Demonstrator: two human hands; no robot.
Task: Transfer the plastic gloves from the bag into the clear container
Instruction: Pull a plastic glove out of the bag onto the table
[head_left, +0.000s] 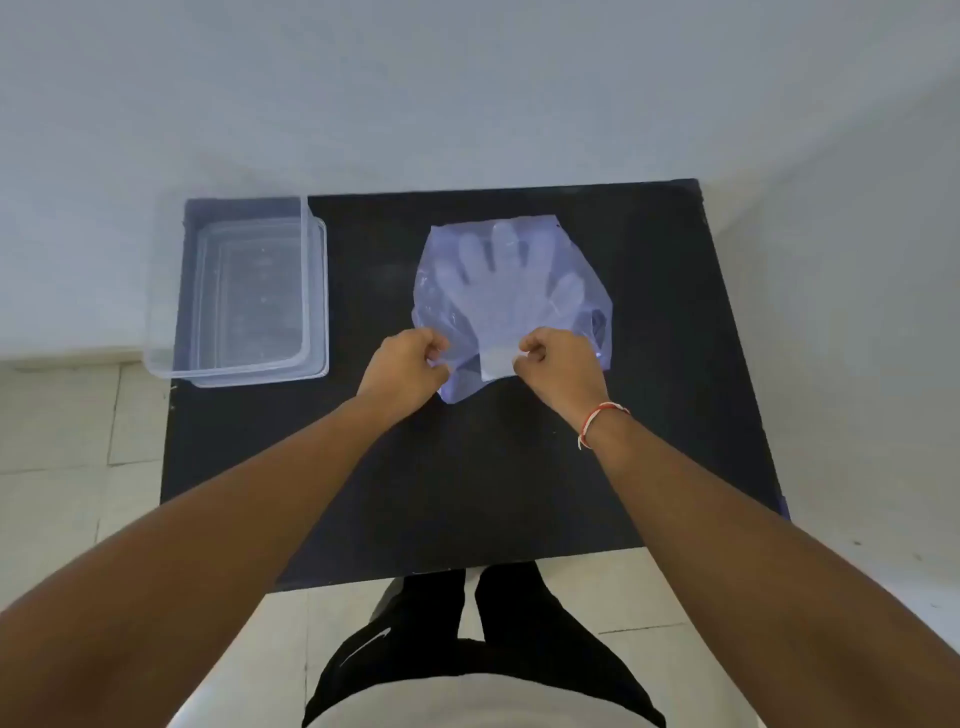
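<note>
A: What is the biggest thing here?

B: A black table (519, 493), matte and flat, rectangular, with a pale tiled floor (67, 452) around it and a plain pale wall (467, 93) behind it.

A: And on the table?

B: At the table's far left corner sits the clear container (239, 291). It is a rigid, glossy, see-through plastic box, rectangular with rounded corners, and open at the top. It overhangs the table's left edge a little.

A: Where is the bag?

B: The bag (587, 291) lies flat near the middle of the table, well apart from the container and to its right. It is thin, soft film with a bluish tint, wrinkled, roughly square with sagging sides. Its mouth faces the table's near edge.

A: Can the gloves be seen?

B: Yes. The plastic gloves (498, 280) show through the film as a whitish, cloudy, hand-shaped stack, fingers spread and pointing to the table's far edge. The cuff end pokes out at the bag's mouth.

A: What are the hands doing?

B: The left hand (405, 364) is curled closed, pinching the left side of the bag's mouth. The right hand (558, 364) is also curled closed, pinching the film at the right side beside the cuff; whether it grips bag or glove I cannot tell. A thin red and white thread bracelet (597, 421) circles the right wrist.
</note>
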